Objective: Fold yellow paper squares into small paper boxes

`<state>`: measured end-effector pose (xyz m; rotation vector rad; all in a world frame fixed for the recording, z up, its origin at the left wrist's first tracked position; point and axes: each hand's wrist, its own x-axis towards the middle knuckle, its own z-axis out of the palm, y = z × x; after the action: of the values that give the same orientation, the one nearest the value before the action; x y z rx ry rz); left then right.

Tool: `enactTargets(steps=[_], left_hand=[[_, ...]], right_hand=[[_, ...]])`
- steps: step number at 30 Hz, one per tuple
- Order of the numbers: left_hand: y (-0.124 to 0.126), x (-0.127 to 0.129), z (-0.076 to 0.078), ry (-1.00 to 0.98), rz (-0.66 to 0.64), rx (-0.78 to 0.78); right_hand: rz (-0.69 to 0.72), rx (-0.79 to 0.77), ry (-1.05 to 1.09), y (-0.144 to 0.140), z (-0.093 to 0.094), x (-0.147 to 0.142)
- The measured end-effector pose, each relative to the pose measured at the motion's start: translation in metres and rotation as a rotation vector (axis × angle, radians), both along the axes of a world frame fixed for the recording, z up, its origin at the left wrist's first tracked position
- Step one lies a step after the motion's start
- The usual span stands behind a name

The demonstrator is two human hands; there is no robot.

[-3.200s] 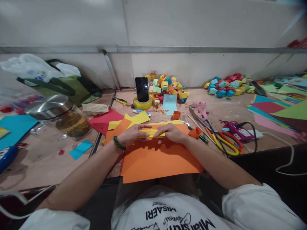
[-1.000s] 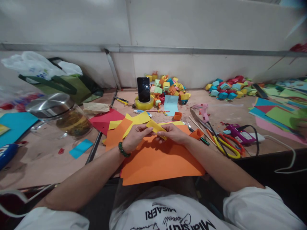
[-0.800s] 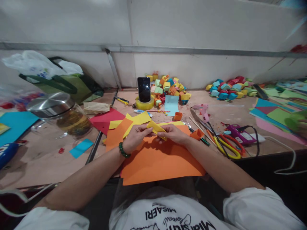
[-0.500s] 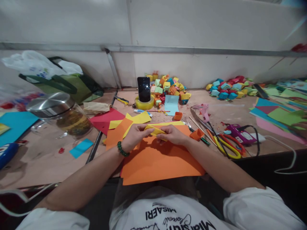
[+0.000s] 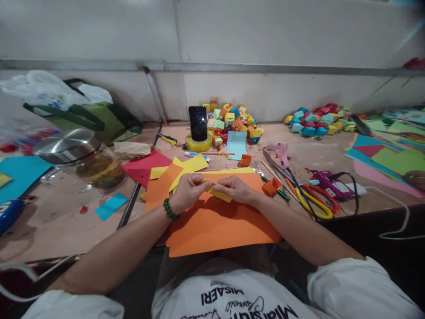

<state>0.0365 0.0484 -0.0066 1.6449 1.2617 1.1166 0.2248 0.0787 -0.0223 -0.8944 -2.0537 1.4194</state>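
Between both hands is a small folded piece of yellow paper [image 5: 222, 195], held just above a stack of orange paper sheets [image 5: 222, 228]. My left hand [image 5: 190, 190], with a green bead bracelet [image 5: 169, 209] at the wrist, pinches the paper's left end. At the other end my right hand [image 5: 235, 188] grips it with thumb and fingers. The fingers cover much of the paper. Loose yellow paper pieces [image 5: 195, 164] lie just beyond my left hand. To the right of my right hand sits a small orange folded paper box [image 5: 271, 187].
A phone [image 5: 198, 124] stands in a roll of tape [image 5: 198, 144], beside a pile of folded paper cubes [image 5: 232, 117]. Scissors [image 5: 317, 208], a pink glue gun [image 5: 280, 155] and a purple power strip [image 5: 335, 186] lie right. A glass jar [image 5: 99, 170] stands left.
My hands have drawn closer together along the yellow paper. More of the paper is now covered by the fingers, and its lower edge shows below my right fingers.
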Motion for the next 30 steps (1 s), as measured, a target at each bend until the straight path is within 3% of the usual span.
enactTargets(steps=[4, 11, 14, 18, 21, 30], left_hand=[[0.001, 0.002, 0.001, -0.116, -0.030, -0.143], [0.008, -0.003, 0.006, -0.225, -0.039, -0.332], [0.011, -0.005, 0.003, -0.216, -0.030, -0.377], [0.013, -0.005, 0.003, -0.153, -0.106, -0.503], [0.012, -0.004, 0.004, -0.131, -0.147, -0.507], [0.019, -0.010, 0.001, -0.309, -0.025, -0.575]], right_hand=[[-0.057, -0.004, 0.013, -0.001, 0.001, -0.001], [-0.036, -0.434, 0.092, 0.000, 0.008, 0.000], [-0.041, -0.436, 0.089, 0.001, 0.008, 0.001], [-0.049, -0.422, 0.069, 0.000, 0.008, 0.001], [-0.042, -0.418, 0.049, 0.001, 0.006, 0.001], [-0.041, -0.436, 0.096, 0.007, 0.005, 0.008]])
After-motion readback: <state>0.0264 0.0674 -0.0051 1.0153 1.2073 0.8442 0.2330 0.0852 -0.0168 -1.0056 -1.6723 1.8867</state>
